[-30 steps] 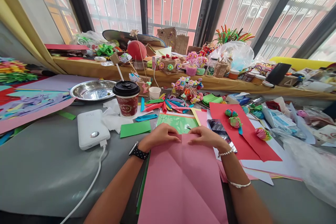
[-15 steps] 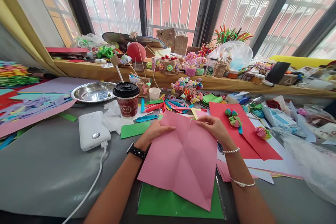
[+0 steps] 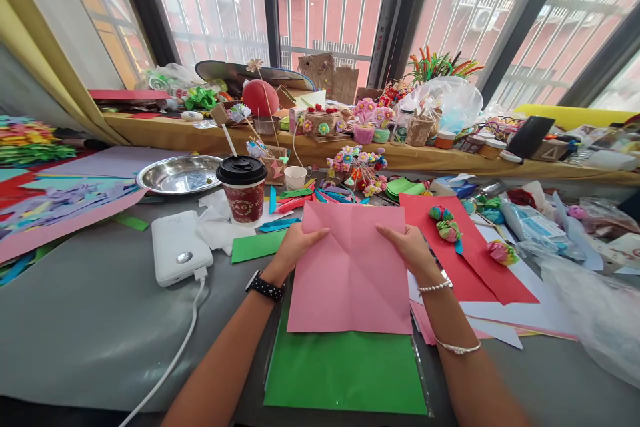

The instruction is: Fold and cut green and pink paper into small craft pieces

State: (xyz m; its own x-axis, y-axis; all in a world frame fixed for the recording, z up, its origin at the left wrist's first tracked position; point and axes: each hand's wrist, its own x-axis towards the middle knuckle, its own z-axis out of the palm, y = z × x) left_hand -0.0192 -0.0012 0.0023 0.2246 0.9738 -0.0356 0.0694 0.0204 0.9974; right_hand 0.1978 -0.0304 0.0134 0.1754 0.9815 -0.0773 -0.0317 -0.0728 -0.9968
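Observation:
A creased square of pink paper [image 3: 350, 280] is held up over a stack of green paper [image 3: 345, 373] in a clear sleeve. Fold lines cross at its middle. My left hand [image 3: 296, 250] grips its left edge, thumb on the face and fingers hidden behind. On the right edge my right hand [image 3: 413, 247] pinches it the same way. Beyond the paper lie cut strips of coloured paper [image 3: 330, 195]. To the right, red paper [image 3: 480, 267] carries small folded paper flowers [image 3: 449, 231].
Left of my arm are a white power bank [image 3: 180, 247] with a cable, a lidded coffee cup [image 3: 243, 193] and a metal plate [image 3: 175, 177]. Crumpled plastic bags [image 3: 590, 300] lie at the right. A ledge [image 3: 190, 140] of crafts runs under the window.
The pink paper has been turned and opened flatter, its lower edge now level. My right hand has shifted from the top corner to the right edge, and more green paper shows below.

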